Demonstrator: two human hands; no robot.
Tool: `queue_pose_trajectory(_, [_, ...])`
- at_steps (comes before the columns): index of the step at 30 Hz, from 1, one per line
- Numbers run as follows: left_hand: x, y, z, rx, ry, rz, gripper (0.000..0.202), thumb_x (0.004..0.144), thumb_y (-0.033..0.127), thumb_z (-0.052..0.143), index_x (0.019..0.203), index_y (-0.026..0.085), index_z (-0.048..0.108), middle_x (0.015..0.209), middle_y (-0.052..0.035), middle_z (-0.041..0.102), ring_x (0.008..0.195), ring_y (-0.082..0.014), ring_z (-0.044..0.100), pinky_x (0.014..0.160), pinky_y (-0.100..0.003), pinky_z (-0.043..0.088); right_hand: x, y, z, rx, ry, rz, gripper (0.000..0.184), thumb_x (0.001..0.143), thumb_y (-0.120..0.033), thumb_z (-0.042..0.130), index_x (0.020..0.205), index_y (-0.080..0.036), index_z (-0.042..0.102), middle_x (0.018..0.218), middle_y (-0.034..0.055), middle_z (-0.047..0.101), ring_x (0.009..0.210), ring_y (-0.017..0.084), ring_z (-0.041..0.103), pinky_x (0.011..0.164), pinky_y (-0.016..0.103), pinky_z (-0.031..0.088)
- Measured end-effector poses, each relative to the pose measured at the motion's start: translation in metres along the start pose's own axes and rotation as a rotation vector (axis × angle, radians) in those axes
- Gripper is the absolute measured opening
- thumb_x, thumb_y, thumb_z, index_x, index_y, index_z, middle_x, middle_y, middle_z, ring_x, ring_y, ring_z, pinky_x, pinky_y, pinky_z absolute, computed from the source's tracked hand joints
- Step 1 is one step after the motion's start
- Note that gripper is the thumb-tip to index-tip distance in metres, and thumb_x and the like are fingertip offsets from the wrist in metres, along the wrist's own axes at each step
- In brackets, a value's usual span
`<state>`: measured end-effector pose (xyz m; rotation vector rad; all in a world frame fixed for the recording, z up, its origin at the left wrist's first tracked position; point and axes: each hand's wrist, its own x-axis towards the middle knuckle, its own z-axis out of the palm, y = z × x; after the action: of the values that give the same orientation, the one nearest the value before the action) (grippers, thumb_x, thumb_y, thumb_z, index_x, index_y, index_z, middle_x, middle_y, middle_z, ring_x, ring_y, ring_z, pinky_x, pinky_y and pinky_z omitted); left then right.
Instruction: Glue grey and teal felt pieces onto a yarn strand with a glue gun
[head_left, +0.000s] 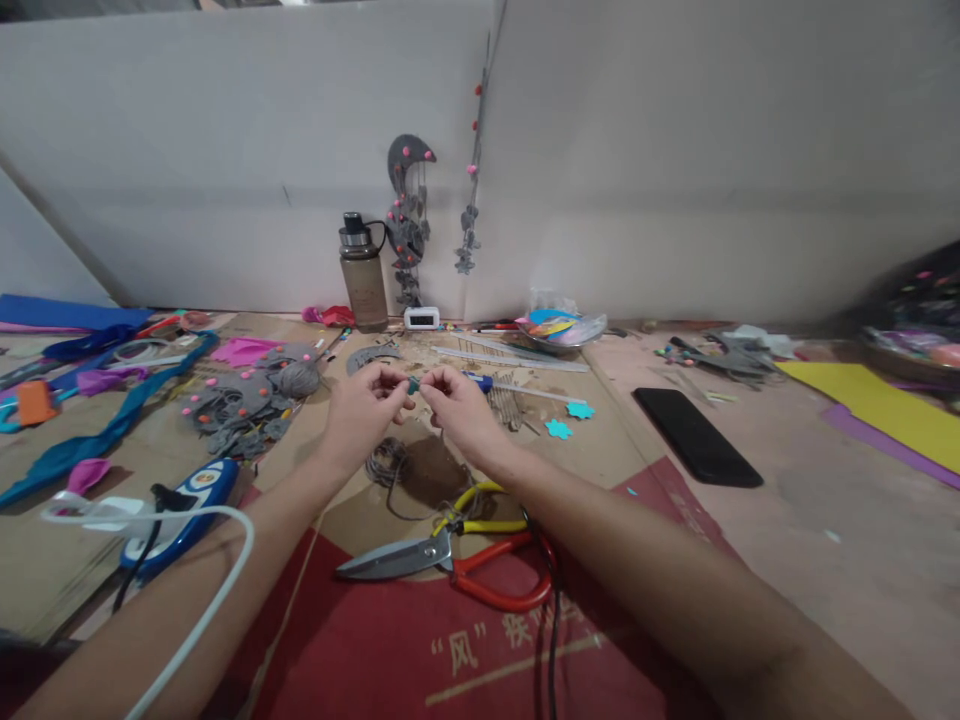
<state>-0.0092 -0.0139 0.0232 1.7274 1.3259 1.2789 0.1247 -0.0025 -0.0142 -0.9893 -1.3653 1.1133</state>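
Note:
My left hand [369, 405] is closed, thumb and fingers pinched on a small teal piece [413, 385], too small to make out in detail. Facing it, my right hand [459, 408] pinches the same piece from the other side. Below the fingers lies a loose coil of grey yarn [387, 462], its strand trailing toward the scissors. Large scissors [401, 558] with red handles rest in front of my hands, beside a yellow-handled tool [491, 525]. Two turquoise flower cutouts [559, 429] lie right of my right hand, near a blue-handled tool [480, 382].
A black phone [696, 436] lies at right, near yellow sheets [885, 415]. At left are grey felt pieces with pompoms [240, 400] and a blue-and-white device [184, 515] with cables. A water bottle [364, 275] and small white clock [421, 318] stand by the wall.

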Motion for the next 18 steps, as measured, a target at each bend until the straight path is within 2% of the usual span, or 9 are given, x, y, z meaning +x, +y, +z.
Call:
queue_pose_trajectory(4, [0.0007, 0.0035, 0.0018, -0.137, -0.04, -0.088, 0.02, 0.072, 0.025, 0.067, 0.086, 0.012, 0.064, 0.067, -0.0047, 0.066, 0.053, -0.0133, 0.062, 0.048, -0.022, 0.048, 0.0012, -0.0002, -0.0034, -0.085, 0.039, -0.037, 0.012, 0.077, -0.03, 0.051, 0.077, -0.019, 0.053, 0.069, -0.0038, 0.051, 0.058, 0.008, 0.043, 0.053, 0.021, 0.036])
queue_pose_trajectory(9, [0.0008, 0.0036, 0.0009, -0.139, -0.059, -0.156, 0.023, 0.073, 0.029, 0.066, 0.087, 0.01, 0.066, 0.075, -0.0074, 0.069, 0.06, -0.0144, 0.065, 0.055, -0.024, 0.054, -0.0013, -0.0027, -0.0046, -0.124, 0.047, -0.082, 0.011, 0.078, -0.029, 0.052, 0.078, -0.019, 0.054, 0.071, -0.0027, 0.054, 0.062, 0.01, 0.045, 0.057, 0.023, 0.037])
queue_pose_trajectory(14, [0.0012, -0.0013, 0.0019, -0.207, -0.112, -0.082, 0.025, 0.072, 0.03, 0.067, 0.089, 0.011, 0.066, 0.081, -0.0076, 0.07, 0.074, -0.0187, 0.069, 0.061, -0.026, 0.057, -0.002, -0.0023, -0.0063, -0.149, 0.076, -0.11, 0.012, 0.079, -0.03, 0.052, 0.076, -0.019, 0.054, 0.071, -0.0022, 0.055, 0.063, 0.011, 0.046, 0.059, 0.024, 0.037])
queue_pose_trajectory(18, [-0.0016, 0.0018, 0.0014, -0.15, -0.088, -0.092, 0.024, 0.071, 0.031, 0.068, 0.085, 0.011, 0.066, 0.077, -0.0073, 0.07, 0.069, -0.0178, 0.068, 0.057, -0.025, 0.056, -0.0013, -0.0008, -0.0067, -0.167, 0.079, -0.15, 0.012, 0.08, -0.031, 0.052, 0.077, -0.019, 0.054, 0.072, -0.002, 0.056, 0.065, 0.011, 0.048, 0.062, 0.025, 0.038])
